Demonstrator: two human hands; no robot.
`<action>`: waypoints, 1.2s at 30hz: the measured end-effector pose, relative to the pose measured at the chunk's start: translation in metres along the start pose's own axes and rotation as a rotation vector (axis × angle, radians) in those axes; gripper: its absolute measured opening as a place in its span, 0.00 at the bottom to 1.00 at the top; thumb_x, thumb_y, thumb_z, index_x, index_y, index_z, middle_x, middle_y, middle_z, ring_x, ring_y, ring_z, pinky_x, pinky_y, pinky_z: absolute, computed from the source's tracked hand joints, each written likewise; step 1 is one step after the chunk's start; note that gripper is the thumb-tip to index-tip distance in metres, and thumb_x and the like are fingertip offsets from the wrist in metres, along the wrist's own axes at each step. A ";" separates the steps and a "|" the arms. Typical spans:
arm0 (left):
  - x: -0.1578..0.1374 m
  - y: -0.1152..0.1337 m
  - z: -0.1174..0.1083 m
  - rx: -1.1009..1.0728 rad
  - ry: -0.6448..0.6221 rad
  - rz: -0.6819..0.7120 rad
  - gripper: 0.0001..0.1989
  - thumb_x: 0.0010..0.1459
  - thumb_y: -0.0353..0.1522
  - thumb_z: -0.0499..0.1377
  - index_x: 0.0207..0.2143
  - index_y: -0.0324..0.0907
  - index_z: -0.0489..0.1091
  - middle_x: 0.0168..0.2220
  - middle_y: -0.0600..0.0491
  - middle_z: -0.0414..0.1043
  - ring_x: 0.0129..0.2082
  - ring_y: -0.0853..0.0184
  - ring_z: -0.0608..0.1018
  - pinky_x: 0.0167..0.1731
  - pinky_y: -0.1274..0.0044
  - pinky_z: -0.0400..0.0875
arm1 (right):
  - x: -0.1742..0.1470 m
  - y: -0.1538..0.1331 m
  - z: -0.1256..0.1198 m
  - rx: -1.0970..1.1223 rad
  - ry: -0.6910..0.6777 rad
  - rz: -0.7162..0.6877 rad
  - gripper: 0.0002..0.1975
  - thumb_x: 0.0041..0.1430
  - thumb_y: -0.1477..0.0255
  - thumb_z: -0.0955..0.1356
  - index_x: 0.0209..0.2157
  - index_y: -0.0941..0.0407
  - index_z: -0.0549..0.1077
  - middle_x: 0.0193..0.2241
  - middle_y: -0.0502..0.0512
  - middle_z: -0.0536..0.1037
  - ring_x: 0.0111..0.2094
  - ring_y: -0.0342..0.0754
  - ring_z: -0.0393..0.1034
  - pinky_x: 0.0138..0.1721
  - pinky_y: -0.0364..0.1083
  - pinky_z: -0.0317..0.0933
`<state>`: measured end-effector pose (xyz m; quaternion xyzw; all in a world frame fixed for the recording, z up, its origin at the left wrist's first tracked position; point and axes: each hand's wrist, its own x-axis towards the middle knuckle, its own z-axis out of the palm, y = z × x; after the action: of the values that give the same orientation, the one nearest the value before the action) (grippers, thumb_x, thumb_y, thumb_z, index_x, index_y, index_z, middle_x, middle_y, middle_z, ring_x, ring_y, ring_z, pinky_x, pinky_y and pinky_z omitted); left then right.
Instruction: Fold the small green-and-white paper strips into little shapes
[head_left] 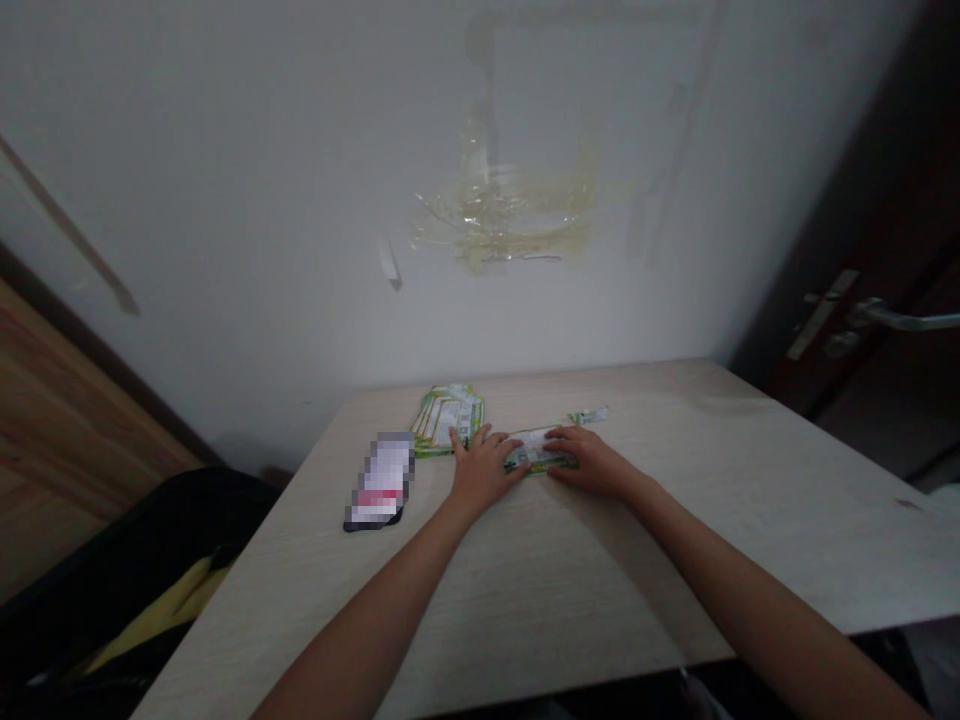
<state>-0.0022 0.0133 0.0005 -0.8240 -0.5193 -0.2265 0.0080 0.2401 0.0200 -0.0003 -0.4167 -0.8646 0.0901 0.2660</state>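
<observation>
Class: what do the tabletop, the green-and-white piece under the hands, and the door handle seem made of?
Tabletop: probably wood-effect laminate, matte; pale, streaky grain.
Green-and-white piece: printed paper or plastic film; lies flat, finish unclear.
Door handle: likely metal, smooth; silvery highlights.

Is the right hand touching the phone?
Apart. The head view shows the left hand and some tabletop between the right hand and the phone.
</observation>
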 end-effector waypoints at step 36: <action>0.002 0.002 -0.004 -0.100 -0.069 0.010 0.19 0.62 0.52 0.52 0.45 0.57 0.77 0.51 0.53 0.73 0.58 0.57 0.67 0.60 0.42 0.21 | 0.007 -0.002 -0.001 0.090 -0.001 0.044 0.11 0.63 0.66 0.67 0.40 0.54 0.80 0.37 0.58 0.81 0.39 0.51 0.74 0.44 0.49 0.65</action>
<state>-0.0016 0.0133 0.0050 -0.8332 -0.5032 -0.2237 -0.0500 0.2361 0.0242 0.0037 -0.4231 -0.8504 0.1346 0.2821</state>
